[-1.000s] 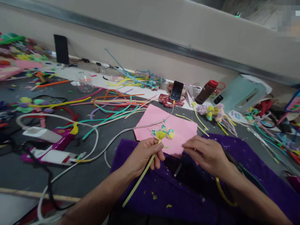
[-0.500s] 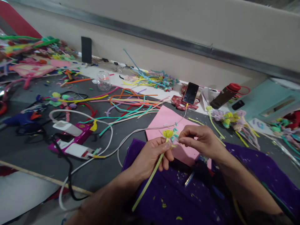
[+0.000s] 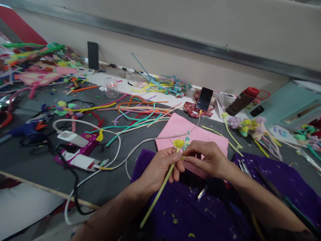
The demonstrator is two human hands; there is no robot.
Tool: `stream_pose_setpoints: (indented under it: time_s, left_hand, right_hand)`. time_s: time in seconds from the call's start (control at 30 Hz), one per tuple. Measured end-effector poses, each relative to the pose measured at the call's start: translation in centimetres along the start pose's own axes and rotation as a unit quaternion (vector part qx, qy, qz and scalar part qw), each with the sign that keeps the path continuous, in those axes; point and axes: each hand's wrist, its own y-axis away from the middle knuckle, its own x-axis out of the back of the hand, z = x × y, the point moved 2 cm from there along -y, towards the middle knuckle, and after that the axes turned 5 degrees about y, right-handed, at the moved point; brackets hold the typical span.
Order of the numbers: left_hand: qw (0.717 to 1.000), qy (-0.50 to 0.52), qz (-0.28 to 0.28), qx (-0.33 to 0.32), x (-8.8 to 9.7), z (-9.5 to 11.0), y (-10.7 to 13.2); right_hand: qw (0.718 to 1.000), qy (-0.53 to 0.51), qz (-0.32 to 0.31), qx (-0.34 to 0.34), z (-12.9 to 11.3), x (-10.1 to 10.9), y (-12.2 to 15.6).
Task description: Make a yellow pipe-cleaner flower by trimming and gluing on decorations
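My left hand [image 3: 164, 164] is closed round the pale yellow-green stem [image 3: 157, 197] of a pipe-cleaner flower, whose bright yellow head [image 3: 178, 144] rises above the thumb. The stem slants down toward my lap. My right hand [image 3: 207, 156] is pinched against the flower's right side, its fingertips meeting at a small yellow bit just below the head. The fingers partly hide that bit. Under both hands lies a pink pad [image 3: 173, 129] with small teal clippings on it. A purple cloth [image 3: 173, 204] covers my lap, scattered with yellow scraps.
Loose coloured pipe cleaners [image 3: 140, 108] lie across the grey table. A purple power strip [image 3: 87, 147] with white chargers and cables sits left, near a blue glue gun [image 3: 27, 129]. A phone [image 3: 204, 98], a dark bottle [image 3: 242, 101] and finished flowers [image 3: 247, 127] stand or lie behind and right.
My right hand has moved left and slightly down, from apart from the flower to its side. Scissors on the purple cloth at right have come into view. My left hand has barely moved.
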Motion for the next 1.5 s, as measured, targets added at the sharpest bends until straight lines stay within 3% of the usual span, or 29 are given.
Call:
stream_pose_setpoints:
  time_s: [0.27,0.5,1.07,1.5]
  left_hand:
    - [0.999,-0.048,0.015,0.005,0.0,0.0,0.0]
    - [0.994,-0.108,-0.008,0.027,0.2,-0.2,-0.1]
    - [0.986,-0.114,-0.061,0.103,0.2,-0.6,-0.2]
    - [0.982,-0.141,-0.059,0.112,-0.2,-0.5,0.0]
  right_hand:
    - [0.998,0.051,-0.030,0.011,0.6,1.1,0.0]
    - [0.998,0.068,-0.005,-0.009,1.9,2.8,0.1]
    - [0.993,0.066,-0.011,0.093,2.0,2.7,0.1]
    - [0.988,0.096,-0.045,0.115,1.3,2.7,0.2]
